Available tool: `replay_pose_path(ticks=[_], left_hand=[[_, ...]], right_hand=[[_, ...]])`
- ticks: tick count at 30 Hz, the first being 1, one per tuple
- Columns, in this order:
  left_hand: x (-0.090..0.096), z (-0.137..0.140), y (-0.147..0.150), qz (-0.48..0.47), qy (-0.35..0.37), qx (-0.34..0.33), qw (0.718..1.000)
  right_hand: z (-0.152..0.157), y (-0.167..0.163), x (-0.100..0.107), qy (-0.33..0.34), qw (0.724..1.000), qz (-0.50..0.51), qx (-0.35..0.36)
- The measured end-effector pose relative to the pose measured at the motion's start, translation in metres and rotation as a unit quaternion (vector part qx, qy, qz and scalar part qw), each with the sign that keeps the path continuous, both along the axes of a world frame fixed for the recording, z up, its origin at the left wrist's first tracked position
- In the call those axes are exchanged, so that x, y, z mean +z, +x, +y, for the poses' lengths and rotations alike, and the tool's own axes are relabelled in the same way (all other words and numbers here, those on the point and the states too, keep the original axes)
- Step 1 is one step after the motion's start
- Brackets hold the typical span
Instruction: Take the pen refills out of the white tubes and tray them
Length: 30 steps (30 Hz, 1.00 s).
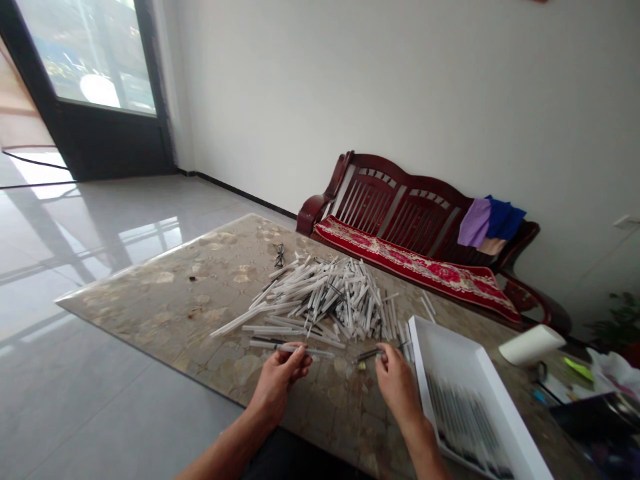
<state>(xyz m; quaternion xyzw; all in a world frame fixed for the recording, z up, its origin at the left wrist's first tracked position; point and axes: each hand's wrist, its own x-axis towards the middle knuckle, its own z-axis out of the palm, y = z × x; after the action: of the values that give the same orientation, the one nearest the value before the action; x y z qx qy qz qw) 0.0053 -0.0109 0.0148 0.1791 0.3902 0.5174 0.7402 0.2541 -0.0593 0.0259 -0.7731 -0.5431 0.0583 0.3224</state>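
Observation:
My left hand (286,373) is closed in a pinch on a thin translucent white tube (317,352), which points right, just above the table. Dark and pale tubes lie behind those fingers. My right hand (395,377) is closed too, its fingertips beside some thin dark sticks (369,355); what lies within its fingers is too small to tell. Beyond both hands spreads a heap of slim white tubes (320,293) mixed with black ones. To the right of my right hand stands a shallow white box (453,340) with a row of similar slim pieces (465,420) inside.
The patterned table (165,300) carries a small black wire-like item (279,255) behind the heap. A white roll (533,345) and clutter sit past the box. Along the wall stands a dark red wooden bench (390,200) with a red floral cushion (425,261).

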Motion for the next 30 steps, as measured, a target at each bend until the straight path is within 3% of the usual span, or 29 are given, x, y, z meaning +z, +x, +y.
replay_pose_path(ticks=[2,4,6,8,18,26,30], left_hand=[[0.001,-0.001,0.000,0.001,-0.002,0.003,1.000],[0.002,-0.001,0.001,0.000,-0.001,0.006,1.000],[0.004,0.000,0.001,-0.002,0.003,0.003,1.000],[0.007,0.001,0.001,-0.002,0.005,0.001,1.000],[0.014,-0.001,-0.004,0.005,0.007,-0.013,1.000],[0.010,0.000,-0.005,0.023,0.033,-0.022,0.999],[0.013,-0.001,-0.004,0.035,0.042,-0.023,0.998]], right_hand=[[0.000,-0.016,0.006,0.055,0.979,0.198,0.014],[-0.001,-0.038,0.014,0.090,0.926,0.366,0.019],[-0.003,-0.060,0.021,0.107,0.886,0.451,0.018],[-0.005,-0.078,0.026,0.104,0.871,0.480,0.022],[-0.003,-0.098,0.018,0.102,0.889,0.443,0.050],[-0.008,-0.091,0.012,0.094,0.948,0.286,0.102],[-0.010,-0.090,0.011,0.097,0.954,0.266,0.097]])
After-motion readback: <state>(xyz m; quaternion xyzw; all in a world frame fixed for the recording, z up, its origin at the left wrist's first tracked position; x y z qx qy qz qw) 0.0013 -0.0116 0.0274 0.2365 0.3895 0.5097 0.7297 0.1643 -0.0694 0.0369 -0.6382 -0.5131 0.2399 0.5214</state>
